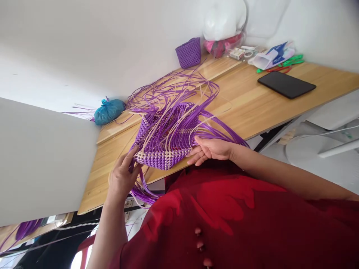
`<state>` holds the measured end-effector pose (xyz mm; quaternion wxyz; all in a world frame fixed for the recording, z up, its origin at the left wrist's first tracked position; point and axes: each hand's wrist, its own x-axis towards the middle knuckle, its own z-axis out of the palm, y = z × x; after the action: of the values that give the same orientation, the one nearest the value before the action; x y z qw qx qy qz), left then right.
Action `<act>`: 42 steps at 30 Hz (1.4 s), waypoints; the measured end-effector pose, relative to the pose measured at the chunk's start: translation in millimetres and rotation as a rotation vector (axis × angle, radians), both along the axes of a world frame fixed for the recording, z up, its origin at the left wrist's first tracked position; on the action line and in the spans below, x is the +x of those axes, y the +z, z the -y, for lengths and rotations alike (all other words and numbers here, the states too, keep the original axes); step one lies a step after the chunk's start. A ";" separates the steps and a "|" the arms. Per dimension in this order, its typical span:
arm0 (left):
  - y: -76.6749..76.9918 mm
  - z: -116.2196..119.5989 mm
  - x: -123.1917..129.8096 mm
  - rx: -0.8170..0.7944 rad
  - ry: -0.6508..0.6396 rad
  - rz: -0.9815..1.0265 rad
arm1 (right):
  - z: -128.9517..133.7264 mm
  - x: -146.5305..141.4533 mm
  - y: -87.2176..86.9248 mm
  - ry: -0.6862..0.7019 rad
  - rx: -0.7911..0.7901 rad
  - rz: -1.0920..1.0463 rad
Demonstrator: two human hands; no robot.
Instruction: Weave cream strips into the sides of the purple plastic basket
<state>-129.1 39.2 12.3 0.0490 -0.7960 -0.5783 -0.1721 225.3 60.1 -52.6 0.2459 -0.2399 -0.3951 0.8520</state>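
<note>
A half-woven purple-and-cream plastic-strip basket (165,145) is being held at the centre of the frame, on the near edge of a light wooden table (252,108); its base and low walls are being shown woven, while many long strips (174,89) are left loose. It is being gripped at its corner by the curled left hand (122,177) and steadied by the flatter, part-open right hand (210,149). Nothing is being seen inside it; a finished small purple woven basket (189,52) is being kept at upper centre, contents hidden.
</note>
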 end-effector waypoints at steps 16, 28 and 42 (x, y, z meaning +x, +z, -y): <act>13.7 55.2 80.0 0.341 -0.203 0.129 | 57.1 16.9 13.8 -0.428 0.980 0.413; -2.0 17.4 164.4 0.012 -0.139 -0.327 | 50.2 10.4 13.6 -0.534 1.352 0.475; -11.6 15.3 161.2 -0.020 -0.134 -0.301 | 46.9 11.9 3.7 -0.547 1.338 0.564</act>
<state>32.0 23.9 0.7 0.1157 -0.8499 -0.5118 -0.0481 237.2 13.2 -49.0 0.4303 -0.3372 -0.7999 0.2477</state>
